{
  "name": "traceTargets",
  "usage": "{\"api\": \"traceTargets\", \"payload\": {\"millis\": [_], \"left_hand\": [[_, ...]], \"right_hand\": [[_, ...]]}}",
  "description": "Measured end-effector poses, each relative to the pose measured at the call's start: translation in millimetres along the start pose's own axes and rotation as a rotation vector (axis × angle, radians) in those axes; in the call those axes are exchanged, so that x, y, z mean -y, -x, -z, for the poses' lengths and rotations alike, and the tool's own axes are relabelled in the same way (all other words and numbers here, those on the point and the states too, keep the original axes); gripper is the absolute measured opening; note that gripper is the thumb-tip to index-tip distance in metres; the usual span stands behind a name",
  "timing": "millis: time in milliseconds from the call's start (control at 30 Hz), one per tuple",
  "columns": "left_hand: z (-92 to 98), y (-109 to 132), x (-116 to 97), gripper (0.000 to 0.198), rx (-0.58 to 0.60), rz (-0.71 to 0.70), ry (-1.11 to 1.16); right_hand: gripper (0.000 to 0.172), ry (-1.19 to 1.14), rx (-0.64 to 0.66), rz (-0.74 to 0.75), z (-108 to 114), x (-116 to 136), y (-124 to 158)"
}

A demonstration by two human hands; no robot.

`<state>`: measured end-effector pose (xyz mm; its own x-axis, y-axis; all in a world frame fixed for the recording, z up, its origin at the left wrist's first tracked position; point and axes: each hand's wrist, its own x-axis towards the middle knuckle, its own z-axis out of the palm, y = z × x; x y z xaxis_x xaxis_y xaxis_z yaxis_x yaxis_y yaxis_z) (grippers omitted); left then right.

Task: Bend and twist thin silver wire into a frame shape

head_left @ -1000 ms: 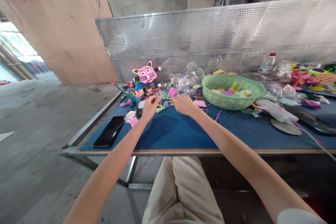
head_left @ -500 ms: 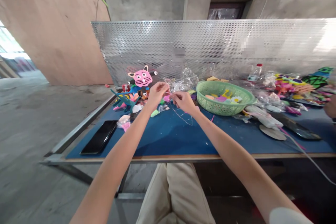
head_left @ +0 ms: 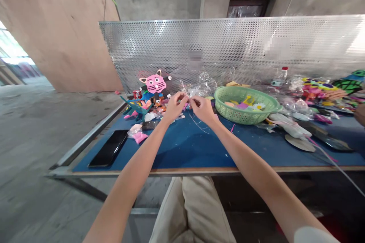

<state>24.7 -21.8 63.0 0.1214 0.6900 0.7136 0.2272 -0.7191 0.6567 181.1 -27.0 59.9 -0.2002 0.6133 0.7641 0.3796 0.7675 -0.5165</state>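
My left hand (head_left: pixel 176 106) and my right hand (head_left: pixel 202 108) meet fingertip to fingertip above the middle of the blue table. Both are closed in a pinch on a thin, pale wire (head_left: pixel 196 123), which looks like fine wire or thread. One end sticks up past my fingers, and a loose length curves down below them on the right. What lies right between the fingertips is too small to make out. Left of my left hand stands a pink cat-faced figure (head_left: pixel 155 84). Close to my right hand is a green plastic basket (head_left: pixel 242 115) holding coloured clay pieces and a white flower.
A black phone (head_left: pixel 108 148) lies at the table's left front. Teal and pink clay pieces (head_left: pixel 138 110) crowd the left side. A bottle (head_left: pixel 280 77), plastic bags and colourful figures fill the right. A perforated metal panel (head_left: pixel 159 45) stands behind. Part of another person's hand (head_left: pixel 361 113) shows at the right edge.
My hands have come closer together, with the fingertips now meeting. My right hand has risen slightly, and the wire's loose loop hangs narrower. The view has shifted a little.
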Motion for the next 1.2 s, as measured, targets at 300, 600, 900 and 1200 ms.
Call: {"api": "traceTargets", "payload": {"millis": [300, 600, 900, 1200], "left_hand": [[-12.6, 1, -6, 0.008, -0.083, -0.013, 0.043], [-21.2, -11, -11, 0.012, -0.236, 0.093, 0.004], [-19.5, -12, -6, 0.008, -0.280, 0.139, 0.171], [2.8, -22, 10, 0.008, -0.456, 0.172, 0.184]], "right_hand": [[0.028, 0.030, -0.045, 0.002, 2, 7, -2], [0.030, 0.058, -0.009, 0.005, 9, 7, -4], [0.030, 0.041, 0.145, -0.016, 16, 20, -9], [0.028, -0.090, 0.386, -0.177, 23, 15, -19]]}}
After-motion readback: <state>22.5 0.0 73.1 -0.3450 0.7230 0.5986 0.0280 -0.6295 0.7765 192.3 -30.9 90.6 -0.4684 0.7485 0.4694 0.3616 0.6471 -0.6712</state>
